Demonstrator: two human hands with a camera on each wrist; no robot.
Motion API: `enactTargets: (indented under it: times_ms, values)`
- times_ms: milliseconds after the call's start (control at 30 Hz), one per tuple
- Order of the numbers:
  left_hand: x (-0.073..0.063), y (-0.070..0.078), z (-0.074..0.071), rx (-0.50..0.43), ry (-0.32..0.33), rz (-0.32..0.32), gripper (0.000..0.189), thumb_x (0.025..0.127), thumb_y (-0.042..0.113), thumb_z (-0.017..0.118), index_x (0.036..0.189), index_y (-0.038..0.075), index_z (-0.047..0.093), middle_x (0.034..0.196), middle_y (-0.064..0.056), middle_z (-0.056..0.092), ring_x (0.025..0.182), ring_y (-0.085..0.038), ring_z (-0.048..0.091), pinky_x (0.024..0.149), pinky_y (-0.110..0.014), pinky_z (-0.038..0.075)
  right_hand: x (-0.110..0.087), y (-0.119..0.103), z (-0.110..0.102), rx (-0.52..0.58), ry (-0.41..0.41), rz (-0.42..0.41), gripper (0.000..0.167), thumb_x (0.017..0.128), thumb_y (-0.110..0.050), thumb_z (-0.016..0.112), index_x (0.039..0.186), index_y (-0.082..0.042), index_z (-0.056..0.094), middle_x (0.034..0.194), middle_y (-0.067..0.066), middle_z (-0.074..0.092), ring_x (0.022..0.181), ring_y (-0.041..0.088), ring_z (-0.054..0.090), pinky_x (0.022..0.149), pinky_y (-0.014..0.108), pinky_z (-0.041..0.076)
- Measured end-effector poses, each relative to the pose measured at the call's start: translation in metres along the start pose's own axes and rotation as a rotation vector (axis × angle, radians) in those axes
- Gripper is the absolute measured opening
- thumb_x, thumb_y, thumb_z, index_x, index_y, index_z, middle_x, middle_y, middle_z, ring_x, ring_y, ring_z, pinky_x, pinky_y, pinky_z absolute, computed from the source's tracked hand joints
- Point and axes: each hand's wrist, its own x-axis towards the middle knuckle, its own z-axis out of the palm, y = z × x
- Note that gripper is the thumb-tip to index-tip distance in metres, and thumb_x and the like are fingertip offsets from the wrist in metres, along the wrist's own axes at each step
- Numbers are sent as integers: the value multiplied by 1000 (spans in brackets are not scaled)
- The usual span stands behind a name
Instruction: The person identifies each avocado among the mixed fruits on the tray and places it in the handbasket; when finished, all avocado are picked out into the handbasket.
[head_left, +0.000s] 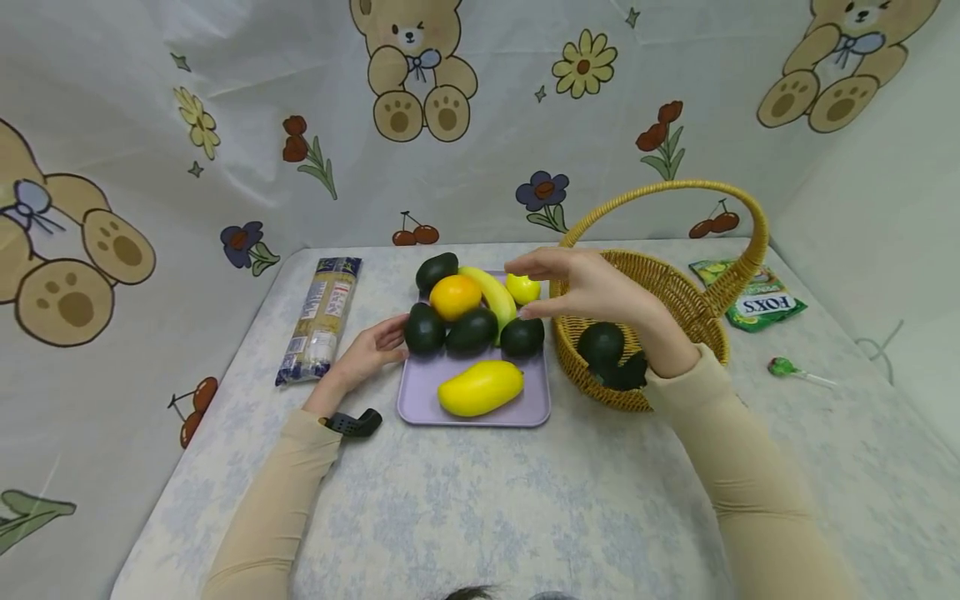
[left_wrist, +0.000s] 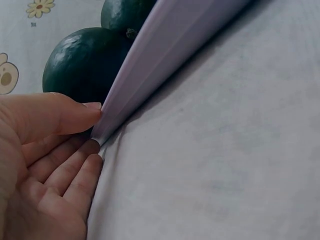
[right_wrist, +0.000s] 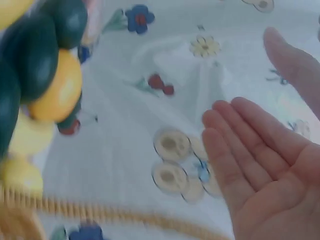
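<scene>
A lilac tray bears several dark green avocados, an orange, a banana, a lemon and a yellow mango. My left hand is at the tray's left edge, beside an avocado. In the left wrist view, its thumb and fingertips pinch the tray rim. Over the tray's right side and the basket's near rim hovers my right hand, fingers extended, thumb apart, holding nothing. The right wrist view shows its bare palm.
Right of the tray stands a wicker basket with a tall arched handle and an avocado inside. Beyond it lie a green FOX'S bag and a lollipop. A long clear packet lies left, near the patterned curtain.
</scene>
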Motion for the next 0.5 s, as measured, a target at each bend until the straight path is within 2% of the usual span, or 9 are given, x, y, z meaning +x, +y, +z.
enactTargets:
  times_ms: [233,400,500]
  values:
    - [-1,0,-2,15,3,2,67,87,-12,56,146,-6,25,149,-23,25,136,-35,28,110,-41,29,55,2,37,154,-103,-41,60,80,-25,77,131,-3,53,130,7,55,117,14,53,102,28,42]
    - [1,-2,-2,10,3,3,67,87,-13,56,146,-5,26,149,-23,26,135,-34,29,110,-41,29,84,13,62,231,-154,-2,60,81,-20,76,132,-1,52,131,8,55,120,21,51,102,25,41]
    - [6,-10,-3,0,4,4,67,87,-12,56,146,-3,26,150,-22,26,135,-33,29,111,-41,28,96,20,75,253,-174,48,61,81,-20,76,133,-3,52,132,8,54,123,26,49,102,27,41]
